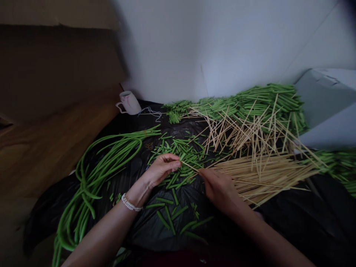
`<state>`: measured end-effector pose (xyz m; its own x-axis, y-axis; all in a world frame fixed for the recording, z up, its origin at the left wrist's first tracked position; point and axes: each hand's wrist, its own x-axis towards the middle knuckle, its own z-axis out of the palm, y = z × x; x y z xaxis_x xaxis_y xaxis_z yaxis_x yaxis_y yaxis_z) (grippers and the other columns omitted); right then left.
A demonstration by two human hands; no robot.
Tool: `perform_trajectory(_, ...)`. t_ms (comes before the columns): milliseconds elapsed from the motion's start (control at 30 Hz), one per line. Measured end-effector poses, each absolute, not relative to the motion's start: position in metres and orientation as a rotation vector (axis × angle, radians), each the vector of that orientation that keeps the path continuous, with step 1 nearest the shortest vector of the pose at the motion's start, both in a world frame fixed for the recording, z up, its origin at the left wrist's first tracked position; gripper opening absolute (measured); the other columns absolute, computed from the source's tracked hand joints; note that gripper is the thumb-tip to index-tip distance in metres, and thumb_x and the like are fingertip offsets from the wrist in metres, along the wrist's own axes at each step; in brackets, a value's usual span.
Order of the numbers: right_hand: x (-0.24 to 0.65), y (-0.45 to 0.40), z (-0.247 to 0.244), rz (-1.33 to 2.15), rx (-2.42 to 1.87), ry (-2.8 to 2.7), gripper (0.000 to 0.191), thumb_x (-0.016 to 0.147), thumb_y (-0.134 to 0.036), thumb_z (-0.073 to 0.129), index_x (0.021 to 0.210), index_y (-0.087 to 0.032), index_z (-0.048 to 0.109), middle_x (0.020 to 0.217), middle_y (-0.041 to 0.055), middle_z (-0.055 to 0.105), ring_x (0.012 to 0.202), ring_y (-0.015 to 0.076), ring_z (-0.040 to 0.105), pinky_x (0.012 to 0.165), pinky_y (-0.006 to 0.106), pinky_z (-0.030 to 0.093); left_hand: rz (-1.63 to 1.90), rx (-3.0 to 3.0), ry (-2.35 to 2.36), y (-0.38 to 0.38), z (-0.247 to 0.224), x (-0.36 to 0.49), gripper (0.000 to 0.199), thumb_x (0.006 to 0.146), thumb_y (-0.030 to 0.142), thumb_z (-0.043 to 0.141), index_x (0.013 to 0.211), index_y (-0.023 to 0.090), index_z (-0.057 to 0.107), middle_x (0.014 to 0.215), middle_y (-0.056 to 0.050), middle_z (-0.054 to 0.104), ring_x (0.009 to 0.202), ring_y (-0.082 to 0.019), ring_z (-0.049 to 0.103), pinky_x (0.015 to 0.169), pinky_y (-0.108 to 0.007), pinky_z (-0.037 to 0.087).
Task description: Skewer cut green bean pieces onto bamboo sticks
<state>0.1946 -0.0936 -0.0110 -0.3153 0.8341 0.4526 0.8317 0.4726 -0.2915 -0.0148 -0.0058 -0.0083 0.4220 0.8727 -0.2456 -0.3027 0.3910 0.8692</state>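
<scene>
My left hand point(166, 167), with a beaded bracelet on its wrist, pinches a short piece of green bean point(181, 157) between thumb and fingers. My right hand point(219, 187) is closed on a thin wooden skewer point(190, 166), whose tip meets the bean piece at the left fingertips. I cannot tell how far the tip goes in. Below both hands lies a loose heap of cut bean pieces point(178, 180) on black plastic sheeting point(155, 237). To the right of my right hand, a thick layer of bare skewers point(267, 176) is spread out.
Long uncut beans point(83, 185) lie bundled at the left. Skewers loaded with bean pieces point(267, 104) are stacked along the white wall point(178, 55). A mug point(130, 103) and tangled string point(151, 111) are at the back left. A pale box point(328, 104) stands at the right.
</scene>
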Motion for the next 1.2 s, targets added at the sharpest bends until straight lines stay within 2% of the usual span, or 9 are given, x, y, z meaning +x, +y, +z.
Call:
perform_trajectory(267,0.193,-0.095,-0.013,-0.233,-1.259,-2.103,0.033,0.085,-0.003,0.041,0.109,-0.013,0.061,0.081,0.0072,0.068,0.067,0.0147,0.06,0.06,0.025,0.043,0.833,0.892,0.846,-0.009,-0.004,-0.014,0.026,0.053,0.023,0.086,0.07,0.013,0.069,0.061,0.0,0.065,0.056,-0.007,0.055,0.056,-0.02,0.039)
perform_trajectory(467,0.187,-0.095,0.007,0.475,-1.31,-1.956,0.02,0.092,-0.014,0.044,0.081,-0.019,0.061,0.062,-0.0016,0.059,0.056,0.0111,0.056,0.055,0.021,0.04,0.811,0.914,0.839,-0.012,0.0,-0.012,0.027,0.051,0.024,0.087,0.068,0.013,0.069,0.059,0.001,0.064,0.052,-0.006,0.052,0.055,-0.019,0.04)
perform_trajectory(533,0.187,-0.094,0.009,0.547,-1.296,-1.918,0.021,0.092,-0.017,0.046,0.077,-0.019,0.06,0.058,-0.0032,0.057,0.053,0.0102,0.054,0.053,0.02,0.039,0.806,0.918,0.842,-0.013,0.001,-0.011,0.026,0.051,0.024,0.087,0.067,0.014,0.069,0.059,0.002,0.064,0.052,-0.006,0.052,0.055,-0.02,0.04)
perform_trajectory(667,0.186,-0.095,-0.003,0.264,-1.279,-1.97,0.019,0.09,-0.011,0.045,0.092,-0.017,0.063,0.074,0.0029,0.066,0.065,0.0136,0.06,0.061,0.023,0.043,0.81,0.966,0.874,-0.014,0.0,-0.009,0.024,0.05,0.022,0.087,0.064,0.014,0.069,0.061,0.002,0.065,0.054,-0.006,0.053,0.057,-0.02,0.04)
perform_trajectory(800,0.184,-0.098,-0.009,0.045,-1.242,-2.026,0.026,0.089,-0.007,0.041,0.102,-0.013,0.063,0.074,0.006,0.066,0.065,0.0154,0.06,0.061,0.025,0.043,0.82,0.995,0.882,-0.014,0.0,-0.008,0.022,0.05,0.022,0.086,0.063,0.014,0.07,0.063,0.002,0.065,0.056,-0.007,0.053,0.059,-0.021,0.04)
perform_trajectory(933,0.182,-0.096,0.008,0.663,-1.293,-1.854,0.023,0.093,-0.018,0.044,0.078,-0.017,0.062,0.059,-0.0013,0.06,0.055,0.0113,0.055,0.055,0.021,0.042,0.8,1.04,0.826,-0.015,0.002,-0.008,0.019,0.053,0.021,0.085,0.065,0.015,0.072,0.065,0.0,0.066,0.06,-0.009,0.056,0.061,-0.022,0.042)
perform_trajectory(1033,0.182,-0.093,0.016,0.985,-1.277,-1.772,0.026,0.093,-0.022,0.044,0.074,-0.018,0.061,0.054,-0.0039,0.058,0.051,0.0107,0.053,0.051,0.02,0.041,0.783,1.077,0.812,-0.016,0.002,-0.008,0.018,0.055,0.021,0.084,0.067,0.015,0.072,0.066,0.0,0.067,0.061,-0.009,0.057,0.062,-0.022,0.043)
perform_trajectory(1100,0.182,-0.093,0.013,0.862,-1.28,-1.801,0.023,0.092,-0.021,0.046,0.076,-0.018,0.063,0.058,-0.0027,0.061,0.053,0.011,0.055,0.053,0.02,0.042,0.762,1.089,0.836,-0.016,0.001,-0.009,0.019,0.054,0.021,0.084,0.068,0.014,0.072,0.066,0.0,0.067,0.061,-0.01,0.057,0.062,-0.022,0.044)
perform_trajectory(1200,0.181,-0.097,0.0,0.357,-1.25,-1.942,0.02,0.09,-0.013,0.046,0.091,-0.016,0.065,0.073,0.0035,0.067,0.064,0.0134,0.06,0.061,0.022,0.044,0.734,1.074,0.862,-0.016,-0.001,-0.009,0.022,0.053,0.022,0.085,0.069,0.014,0.072,0.068,-0.001,0.069,0.062,-0.011,0.06,0.064,-0.023,0.046)
